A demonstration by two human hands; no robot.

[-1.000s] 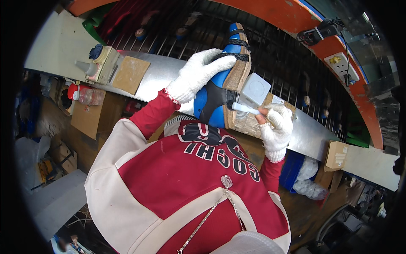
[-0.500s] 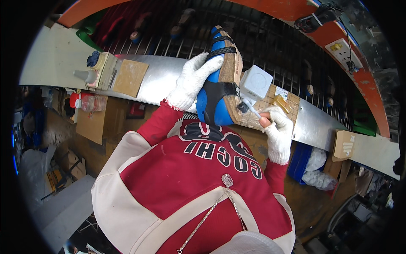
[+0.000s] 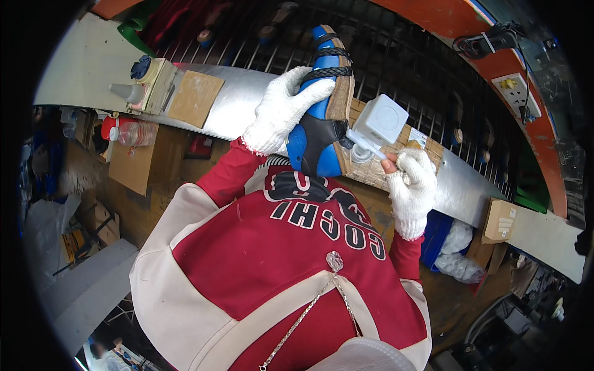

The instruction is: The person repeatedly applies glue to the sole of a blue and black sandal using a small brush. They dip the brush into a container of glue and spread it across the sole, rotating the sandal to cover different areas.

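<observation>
A sandal with black straps and a cork-coloured sole [image 3: 340,102] sits on a blue shoe last [image 3: 330,162], tilted with its sole side facing right. My left hand [image 3: 284,111], in a white knit glove, is closed around its upper side, thumb across the straps. In my right hand [image 3: 411,191], gloved with bare fingertips showing, a white-handled brush [image 3: 369,144] is pinched. The brush's dark head is against the sole's edge near the heel, partly hidden by the handle. Just right of the sandal stands a white square plastic container [image 3: 383,119].
A metal-topped ledge [image 3: 464,185] runs across, with a woven mat [image 3: 371,173] under the container. Beyond it, a rack of metal bars [image 3: 427,111] carries more shoes. At left are a brown board [image 3: 195,99] and a clear bottle [image 3: 137,133]; at right, a cardboard box [image 3: 500,220].
The brush has moved leftward and farther from me along the sole's edge, and its handle is turned. The sandal stands slightly more upright in my left hand. The whole view has shifted a little.
</observation>
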